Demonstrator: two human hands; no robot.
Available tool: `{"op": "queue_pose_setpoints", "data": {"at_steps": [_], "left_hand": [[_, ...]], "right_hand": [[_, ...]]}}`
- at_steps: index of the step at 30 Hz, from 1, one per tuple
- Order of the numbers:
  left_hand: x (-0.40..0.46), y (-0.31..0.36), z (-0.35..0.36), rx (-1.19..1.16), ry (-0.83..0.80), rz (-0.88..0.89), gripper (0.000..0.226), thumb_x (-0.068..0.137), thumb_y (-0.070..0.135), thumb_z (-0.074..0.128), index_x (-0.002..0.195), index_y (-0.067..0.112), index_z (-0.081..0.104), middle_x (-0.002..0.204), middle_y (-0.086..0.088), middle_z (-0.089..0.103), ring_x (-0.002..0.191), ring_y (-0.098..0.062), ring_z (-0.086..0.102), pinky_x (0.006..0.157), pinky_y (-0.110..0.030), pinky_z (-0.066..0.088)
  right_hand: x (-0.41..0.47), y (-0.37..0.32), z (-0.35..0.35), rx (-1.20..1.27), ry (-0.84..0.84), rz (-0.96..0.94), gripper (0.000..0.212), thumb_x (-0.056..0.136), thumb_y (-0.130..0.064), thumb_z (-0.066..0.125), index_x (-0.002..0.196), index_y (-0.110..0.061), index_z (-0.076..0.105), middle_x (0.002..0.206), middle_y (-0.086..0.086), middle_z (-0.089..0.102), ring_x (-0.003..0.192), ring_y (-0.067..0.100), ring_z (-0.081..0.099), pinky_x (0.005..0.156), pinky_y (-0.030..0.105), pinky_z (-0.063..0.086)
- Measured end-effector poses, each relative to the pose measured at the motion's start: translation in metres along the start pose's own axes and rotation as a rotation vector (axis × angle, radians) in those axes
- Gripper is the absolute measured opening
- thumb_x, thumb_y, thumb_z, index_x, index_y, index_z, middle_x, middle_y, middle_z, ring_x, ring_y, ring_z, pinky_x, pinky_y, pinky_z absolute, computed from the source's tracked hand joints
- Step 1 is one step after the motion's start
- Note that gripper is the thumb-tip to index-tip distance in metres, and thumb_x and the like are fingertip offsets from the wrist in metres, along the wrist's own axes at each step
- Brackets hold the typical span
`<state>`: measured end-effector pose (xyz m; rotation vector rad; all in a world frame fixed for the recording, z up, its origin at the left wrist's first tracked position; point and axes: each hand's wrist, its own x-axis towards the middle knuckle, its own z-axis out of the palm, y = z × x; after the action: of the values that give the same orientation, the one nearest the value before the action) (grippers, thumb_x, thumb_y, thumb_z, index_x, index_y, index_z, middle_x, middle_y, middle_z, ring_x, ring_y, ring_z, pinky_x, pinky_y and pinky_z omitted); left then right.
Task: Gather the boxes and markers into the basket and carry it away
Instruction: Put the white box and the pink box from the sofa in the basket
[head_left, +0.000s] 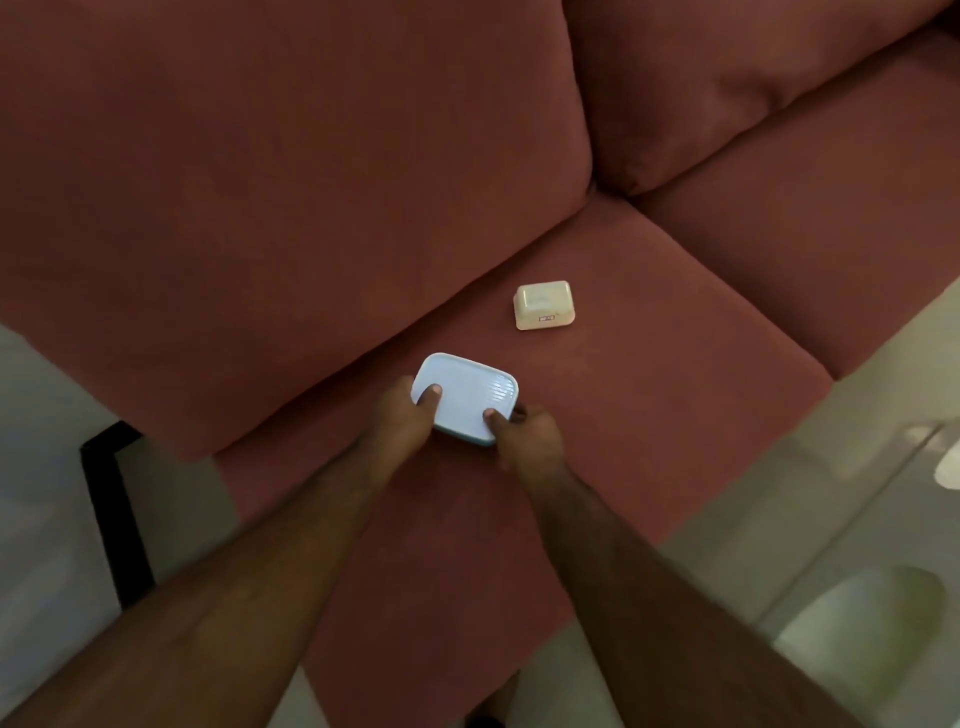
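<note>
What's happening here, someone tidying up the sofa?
A person is leaning over a reddish sofa and gripping a pale blue lidded box with both hands: the left hand at its near-left corner, the right hand at its near-right corner, thumbs on the lid. A smaller cream box sits apart on the same seat cushion, untouched. No basket or markers are in view.

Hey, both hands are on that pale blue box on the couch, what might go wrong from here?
The pale blue rectangular plastic box is pinched only at its near corners by the left hand and right hand, so it may tip or slip. The small cream plastic box lies apart on the red couch cushion and could be forgotten. No basket is in view.
</note>
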<state>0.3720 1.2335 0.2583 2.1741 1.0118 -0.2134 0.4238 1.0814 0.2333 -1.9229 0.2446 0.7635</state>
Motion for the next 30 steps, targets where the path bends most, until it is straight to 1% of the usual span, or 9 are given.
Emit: {"op": "queue_pose_setpoints", "data": {"at_steps": [4, 7, 11, 14, 18, 22, 25, 27, 30], "left_hand": [[0.003, 0.005, 0.005, -0.054, 0.042, 0.005, 0.04, 0.097, 0.037, 0.053, 0.122, 0.007, 0.059, 0.118, -0.013, 0.065, 0.102, -0.029, 0.061, 0.079, -0.029, 0.041], [-0.006, 0.015, 0.007, -0.03, 0.064, 0.036, 0.036, 0.097, 0.037, 0.052, 0.114, 0.008, 0.062, 0.109, -0.012, 0.067, 0.092, -0.026, 0.06, 0.074, -0.03, 0.04], [-0.04, 0.057, 0.023, -0.032, 0.105, 0.123, 0.031, 0.1, 0.036, 0.046, 0.108, 0.01, 0.061, 0.101, -0.009, 0.065, 0.086, -0.024, 0.056, 0.071, -0.031, 0.037], [-0.081, 0.1, 0.051, -0.065, 0.079, 0.239, 0.026, 0.1, 0.036, 0.044, 0.102, 0.015, 0.059, 0.094, -0.003, 0.062, 0.085, -0.023, 0.056, 0.069, -0.032, 0.036], [-0.151, 0.157, 0.107, -0.174, -0.015, 0.399, 0.017, 0.1, 0.034, 0.047, 0.1, 0.021, 0.058, 0.089, 0.004, 0.06, 0.085, -0.02, 0.056, 0.07, -0.032, 0.037], [-0.224, 0.204, 0.175, -0.256, -0.198, 0.478, 0.009, 0.099, 0.036, 0.051, 0.105, 0.031, 0.054, 0.095, 0.01, 0.063, 0.088, -0.017, 0.06, 0.075, -0.035, 0.045], [-0.277, 0.239, 0.233, -0.262, -0.33, 0.543, 0.012, 0.096, 0.035, 0.055, 0.106, 0.028, 0.053, 0.097, 0.008, 0.065, 0.088, -0.016, 0.061, 0.073, -0.033, 0.044], [-0.307, 0.259, 0.269, -0.258, -0.38, 0.603, 0.016, 0.092, 0.04, 0.053, 0.102, 0.029, 0.053, 0.094, 0.008, 0.065, 0.088, -0.017, 0.063, 0.074, -0.033, 0.046], [-0.348, 0.286, 0.328, -0.162, -0.448, 0.691, 0.014, 0.092, 0.035, 0.055, 0.103, 0.028, 0.055, 0.096, 0.006, 0.068, 0.089, -0.02, 0.065, 0.079, -0.038, 0.053]], "right_hand": [[0.008, 0.002, 0.001, 0.01, 0.002, -0.015, 0.045, 0.08, -0.038, 0.073, 0.116, -0.011, 0.066, 0.102, 0.006, 0.072, 0.089, 0.03, 0.071, 0.078, 0.052, 0.059], [-0.001, 0.001, -0.015, 0.02, 0.024, -0.036, 0.04, 0.082, -0.034, 0.072, 0.115, -0.011, 0.066, 0.098, 0.004, 0.071, 0.087, 0.029, 0.071, 0.077, 0.051, 0.06], [-0.024, 0.008, -0.07, 0.053, 0.118, -0.103, 0.039, 0.085, -0.035, 0.07, 0.117, -0.014, 0.067, 0.102, 0.0, 0.071, 0.093, 0.021, 0.068, 0.084, 0.038, 0.056], [-0.047, 0.025, -0.133, 0.155, 0.204, -0.101, 0.039, 0.086, -0.037, 0.069, 0.12, -0.019, 0.065, 0.106, -0.004, 0.071, 0.097, 0.016, 0.068, 0.087, 0.039, 0.056], [-0.091, 0.063, -0.235, 0.321, 0.34, -0.107, 0.034, 0.085, -0.039, 0.071, 0.115, -0.026, 0.062, 0.105, -0.01, 0.07, 0.094, 0.01, 0.069, 0.087, 0.043, 0.058], [-0.142, 0.113, -0.333, 0.305, 0.539, -0.098, 0.026, 0.087, -0.041, 0.071, 0.108, -0.031, 0.06, 0.101, -0.017, 0.068, 0.089, 0.006, 0.067, 0.079, 0.039, 0.06], [-0.179, 0.16, -0.402, 0.323, 0.684, -0.067, 0.024, 0.085, -0.043, 0.069, 0.104, -0.031, 0.061, 0.098, -0.013, 0.069, 0.084, 0.007, 0.067, 0.076, 0.042, 0.059], [-0.197, 0.189, -0.44, 0.336, 0.781, -0.035, 0.025, 0.083, -0.046, 0.066, 0.101, -0.03, 0.063, 0.095, -0.009, 0.071, 0.085, 0.01, 0.069, 0.076, 0.044, 0.06], [-0.217, 0.241, -0.494, 0.387, 0.9, 0.013, 0.02, 0.09, -0.034, 0.067, 0.105, -0.02, 0.065, 0.099, 0.003, 0.072, 0.087, 0.023, 0.07, 0.067, 0.044, 0.062]]}}
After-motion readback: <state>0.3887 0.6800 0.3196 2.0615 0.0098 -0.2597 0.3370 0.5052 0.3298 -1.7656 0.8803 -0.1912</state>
